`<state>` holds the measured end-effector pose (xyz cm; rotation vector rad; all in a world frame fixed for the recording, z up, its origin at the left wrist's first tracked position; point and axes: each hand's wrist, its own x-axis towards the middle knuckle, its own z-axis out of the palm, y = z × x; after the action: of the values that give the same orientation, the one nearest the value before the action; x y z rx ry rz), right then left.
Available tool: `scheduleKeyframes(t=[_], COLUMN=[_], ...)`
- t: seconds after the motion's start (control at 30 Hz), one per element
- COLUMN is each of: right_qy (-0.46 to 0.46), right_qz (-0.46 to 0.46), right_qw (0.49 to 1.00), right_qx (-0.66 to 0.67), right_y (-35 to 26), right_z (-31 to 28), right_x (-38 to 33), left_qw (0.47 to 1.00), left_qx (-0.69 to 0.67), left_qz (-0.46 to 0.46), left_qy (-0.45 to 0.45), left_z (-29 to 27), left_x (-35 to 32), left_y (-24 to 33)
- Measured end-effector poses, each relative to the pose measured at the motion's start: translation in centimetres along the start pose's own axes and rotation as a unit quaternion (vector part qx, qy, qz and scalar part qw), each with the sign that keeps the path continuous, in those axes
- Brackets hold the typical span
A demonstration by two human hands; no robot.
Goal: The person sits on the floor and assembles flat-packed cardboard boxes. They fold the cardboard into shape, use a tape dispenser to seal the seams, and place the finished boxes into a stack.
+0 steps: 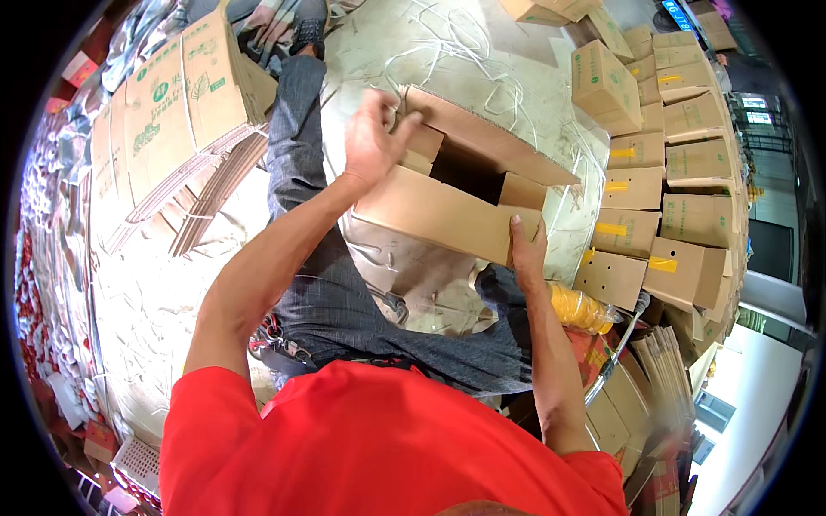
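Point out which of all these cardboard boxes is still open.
The plain brown box held between the left hand and right hand, its flaps up and its dark inside showing. The stacked boxes at right are closed with yellow tape.

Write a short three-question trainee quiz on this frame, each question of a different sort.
1. True or false: both hands touch the open brown cardboard box.
2. Which hand grips the box's near right corner? A) left hand B) right hand
3. Fill in: the closed brown cardboard boxes sealed with yellow tape are stacked to the person's ____.

Key:
1. True. The left hand's fingers fold a flap at the top; the right hand holds the lower corner.
2. B.
3. Right. The flat printed cartons lie on the left.
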<state>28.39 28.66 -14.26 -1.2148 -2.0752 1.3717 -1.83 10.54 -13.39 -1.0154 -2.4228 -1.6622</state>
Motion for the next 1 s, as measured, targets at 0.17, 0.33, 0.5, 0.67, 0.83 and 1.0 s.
scheduleKeyframes(t=[0.17,0.33,0.5,0.67,0.83,1.0], right_qy=[0.0,0.012,0.01,0.011,-0.009,-0.02], right_qz=[0.005,0.002,-0.021,-0.024,-0.01,0.031], right_qw=[1.0,1.0,1.0,1.0,0.999,0.998], right_qx=[0.021,0.016,0.016,0.012,0.034,0.053], right_y=[-0.1,0.2,0.4,0.5,0.3,1.0], right_z=[0.1,0.0,0.0,0.1,-0.2,-0.2], right_x=[0.0,0.0,0.2,0.0,-0.1,0.3], left_qw=[0.995,0.997,0.949,0.968,0.966,0.942], left_qx=[-0.023,0.0,-0.259,-0.146,-0.1,-0.225], left_qz=[-0.094,0.048,-0.148,-0.205,-0.195,-0.164], left_qy=[-0.038,-0.065,-0.096,0.017,-0.136,-0.187], left_z=[0.3,-0.7,-1.5,-2.2,-4.4,-5.9], left_x=[2.0,3.1,3.3,5.8,2.3,-5.2], left_y=[-1.9,-3.2,-5.7,-8.3,-7.1,-4.9])
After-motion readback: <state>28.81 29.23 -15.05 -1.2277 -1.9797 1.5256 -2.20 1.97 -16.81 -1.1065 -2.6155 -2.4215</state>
